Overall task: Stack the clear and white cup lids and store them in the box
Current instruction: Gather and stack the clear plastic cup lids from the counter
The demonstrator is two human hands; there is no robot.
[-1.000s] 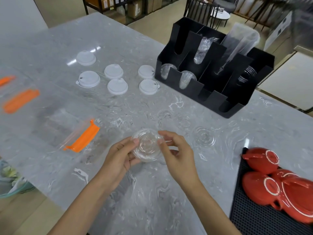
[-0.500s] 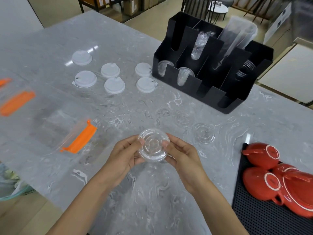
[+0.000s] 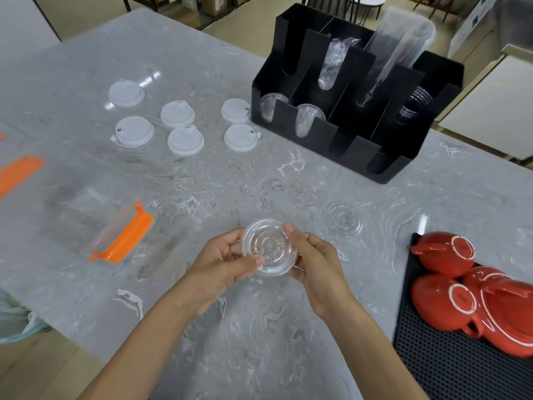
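Observation:
Both hands hold a small stack of clear lids (image 3: 269, 248) just above the marble table (image 3: 202, 180). My left hand (image 3: 223, 262) grips its left edge with the thumb on top; my right hand (image 3: 314, 264) grips its right edge. Another clear lid (image 3: 343, 219) lies flat on the table to the right, with two fainter ones (image 3: 307, 194) beyond it. Several white lids (image 3: 186, 140) lie spread at the back left. The black divided box (image 3: 357, 145) stands at the back right with clear lids and cups in its slots.
Clear zip bags with orange seals (image 3: 127, 235) lie on the left. Red teapots (image 3: 473, 284) sit on a black mat (image 3: 461, 368) at the right edge. A tall clear bag (image 3: 401, 44) leans out of the box. The table's near edge runs at the lower left.
The clear lid stack stays in both hands and has tilted its face more toward me; my left thumb has moved onto its top. The view has shifted slightly.

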